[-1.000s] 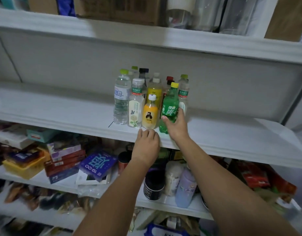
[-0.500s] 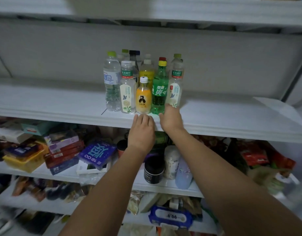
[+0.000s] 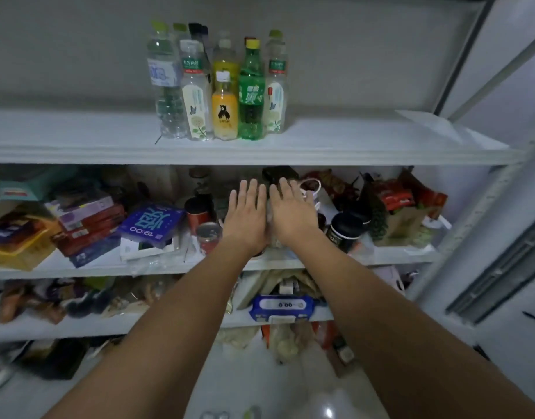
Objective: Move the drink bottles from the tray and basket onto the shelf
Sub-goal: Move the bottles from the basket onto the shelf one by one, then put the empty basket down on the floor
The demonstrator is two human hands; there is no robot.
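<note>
Drink bottles: a tight cluster (image 3: 221, 86) stands upright in the upper centre of the frame on the white shelf (image 3: 79, 140), a little back from its front lip.
Front row: from left to right, a clear water bottle (image 3: 165, 86), a pale-label bottle (image 3: 196, 95), a short orange bottle (image 3: 225, 111), a green bottle (image 3: 251, 92) and another pale one (image 3: 275, 89). More caps show behind them.
Left hand (image 3: 246, 216): flat, back to the camera, fingers straight and close together, holding nothing.
Right hand (image 3: 293, 214): the same, just beside the left and nearly touching it.
Key relation: the bottles are straight up-frame from both hands, long axes vertical. The shelf lip lies between them and neither hand is clearly nearer.
Tray and basket: not in view, so I cannot tell whether any bottles are left to move.
Likely step: hands free, probably between placings.
Around the hands: a cluttered lower shelf with a purple box (image 3: 151, 225), a red can (image 3: 209, 237) and a black jar (image 3: 343, 231).
</note>
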